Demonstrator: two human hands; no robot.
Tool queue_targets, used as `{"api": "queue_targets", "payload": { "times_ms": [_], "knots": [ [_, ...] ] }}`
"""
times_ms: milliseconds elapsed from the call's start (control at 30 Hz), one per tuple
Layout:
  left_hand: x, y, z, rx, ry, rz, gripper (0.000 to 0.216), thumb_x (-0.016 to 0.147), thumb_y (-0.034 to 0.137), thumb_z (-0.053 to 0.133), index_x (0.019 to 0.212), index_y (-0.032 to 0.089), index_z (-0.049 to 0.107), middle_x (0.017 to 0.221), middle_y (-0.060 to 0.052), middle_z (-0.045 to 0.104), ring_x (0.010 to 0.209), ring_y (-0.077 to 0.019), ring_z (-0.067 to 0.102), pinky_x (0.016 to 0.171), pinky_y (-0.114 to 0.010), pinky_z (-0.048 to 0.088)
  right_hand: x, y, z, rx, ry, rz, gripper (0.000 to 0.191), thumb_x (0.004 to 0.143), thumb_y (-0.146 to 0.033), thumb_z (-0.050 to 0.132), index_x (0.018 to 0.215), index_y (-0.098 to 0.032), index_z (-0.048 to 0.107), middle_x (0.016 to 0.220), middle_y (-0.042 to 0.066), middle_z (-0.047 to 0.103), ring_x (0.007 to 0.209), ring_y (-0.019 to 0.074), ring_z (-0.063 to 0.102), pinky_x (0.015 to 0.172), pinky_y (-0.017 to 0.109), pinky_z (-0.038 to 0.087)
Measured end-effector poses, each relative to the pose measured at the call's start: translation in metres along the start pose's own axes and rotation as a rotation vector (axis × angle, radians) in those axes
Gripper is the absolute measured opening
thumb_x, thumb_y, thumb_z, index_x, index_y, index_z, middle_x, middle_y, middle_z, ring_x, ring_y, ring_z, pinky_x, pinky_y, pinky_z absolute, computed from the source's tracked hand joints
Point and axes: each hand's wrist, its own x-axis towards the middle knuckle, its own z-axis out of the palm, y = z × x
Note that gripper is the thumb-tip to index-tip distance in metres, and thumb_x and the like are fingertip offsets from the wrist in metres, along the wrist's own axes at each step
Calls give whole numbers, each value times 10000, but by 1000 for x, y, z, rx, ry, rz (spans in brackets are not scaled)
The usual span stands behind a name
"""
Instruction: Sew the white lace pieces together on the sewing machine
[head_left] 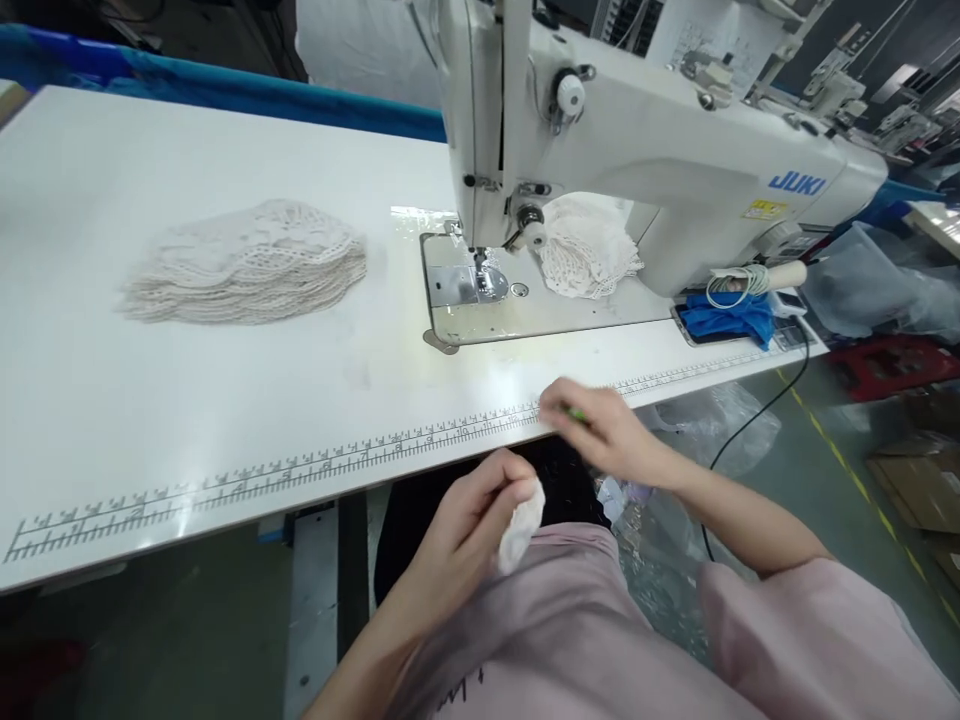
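My left hand is closed around a crumpled piece of white fabric, held over my lap just off the table's front edge. My right hand, smeared by motion, is curled at that edge around a small green object; its kind cannot be made out. Beyond both hands stands a white sewing machine, its needle and presser foot above the metal plate. No fabric shows under the foot.
A stack of cream lace pieces lies on the left of the white table. More lace pieces sit under the machine's arm. At the right are a blue cloth, a thread cone and a black cable.
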Motion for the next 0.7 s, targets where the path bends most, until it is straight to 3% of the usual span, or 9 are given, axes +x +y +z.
{"api": "queue_targets", "payload": {
  "times_ms": [133, 233, 267, 333, 433, 500, 567, 667, 700],
  "knots": [
    [-1, 3, -2, -85, 71, -10, 293, 951, 409, 469, 749, 200, 508, 671, 26, 465, 583, -102, 397, 552, -239, 342, -6, 6, -25, 113, 286, 123, 159, 917, -340, 564, 849, -197, 561, 615, -50, 495, 527, 86, 408, 525, 233, 322],
    [3, 0, -5, -99, 113, -99, 286, 949, 426, 469, 774, 205, 515, 653, 30, 449, 565, -103, 395, 530, -241, 334, -15, 0, -58, 15, 259, 238, 231, 921, -400, 559, 970, -202, 668, 572, -21, 579, 466, 95, 419, 482, 252, 327],
    [5, -1, -6, -96, 111, -106, 285, 946, 428, 475, 775, 205, 519, 657, 28, 454, 566, -105, 402, 526, -242, 334, -19, -2, -70, -61, 250, 265, 262, 925, -419, 545, 950, -206, 694, 637, 9, 633, 456, 89, 413, 465, 257, 322],
    [6, -1, -7, -66, 114, -77, 273, 944, 411, 483, 770, 204, 528, 677, 20, 479, 581, -108, 425, 528, -244, 340, -28, -2, -92, -210, 180, 332, 282, 931, -426, 523, 969, -231, 724, 959, 71, 710, 502, 94, 466, 464, 270, 355],
    [6, 1, -8, 38, 128, 44, 226, 948, 332, 488, 773, 211, 565, 755, -1, 541, 657, -119, 492, 589, -250, 383, -43, 6, -116, -426, 250, 279, 275, 928, -372, 508, 1088, -272, 708, 1373, 55, 540, 844, 197, 618, 620, 323, 481],
    [6, 2, -8, 119, 129, 121, 197, 942, 285, 499, 787, 225, 603, 803, -12, 567, 736, -134, 532, 643, -255, 407, -50, 15, -123, -556, 420, 289, 314, 943, -316, 461, 1170, -265, 672, 1320, 68, 584, 940, 232, 621, 722, 368, 491],
    [6, 1, -7, 185, 110, 165, 177, 931, 266, 518, 803, 242, 638, 823, -20, 579, 782, -148, 548, 654, -256, 416, -53, 26, -126, -596, 529, 317, 346, 942, -287, 467, 1253, -263, 617, 1139, 75, 682, 954, 235, 629, 781, 381, 485],
    [5, -1, -6, 236, 65, 171, 157, 923, 273, 532, 838, 254, 662, 819, -22, 599, 735, -145, 545, 596, -252, 406, -46, 44, -126, -655, 545, 291, 231, 865, -263, 596, 1057, -223, 717, 1152, 92, 664, 979, 234, 619, 807, 365, 471],
    [4, -1, -5, 238, 56, 162, 156, 923, 284, 531, 846, 252, 663, 808, -20, 604, 696, -137, 537, 573, -251, 398, -42, 49, -126, -657, 541, 309, 206, 850, -254, 608, 1010, -209, 731, 1064, 92, 689, 925, 229, 625, 786, 363, 466]
  ]
}}
